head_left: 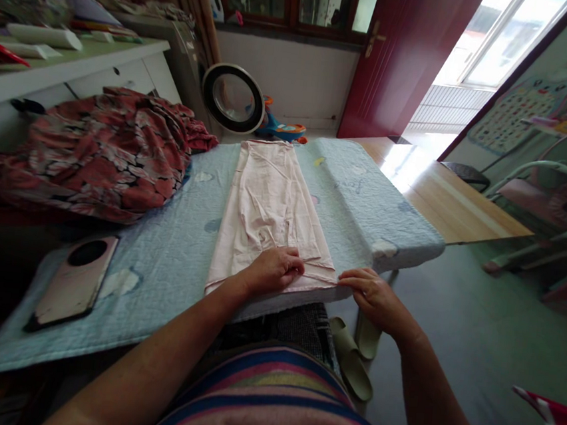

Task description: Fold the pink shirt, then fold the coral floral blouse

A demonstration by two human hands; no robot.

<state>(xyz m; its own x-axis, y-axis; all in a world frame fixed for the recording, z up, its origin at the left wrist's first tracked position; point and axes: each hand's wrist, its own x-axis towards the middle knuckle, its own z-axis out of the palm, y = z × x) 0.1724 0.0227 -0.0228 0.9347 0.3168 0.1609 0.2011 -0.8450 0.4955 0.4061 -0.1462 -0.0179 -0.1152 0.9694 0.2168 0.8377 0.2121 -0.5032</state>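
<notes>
"Handling this pale pink cloth (260, 190) — what matters most?"

"Its near edge, I'd say. It lies at the centre of the frame on the blue quilted cover (164, 248), lower end by the cover's rim, creases running up beyond the left hand (274, 269)."

"And the hands?"

"The left has its fingers curled on that lower end; whether a fold is caught beneath, I cannot tell. The right hand (376, 299) meets the lower right corner, thumb and fingertips close together — pinching or only touching, I cannot tell."

"So how to do it well?"

"Press lightly with the left so the layers don't slip, and draw the corner gently until the edges line up. Tugging hard could skew the whole strip."
</notes>
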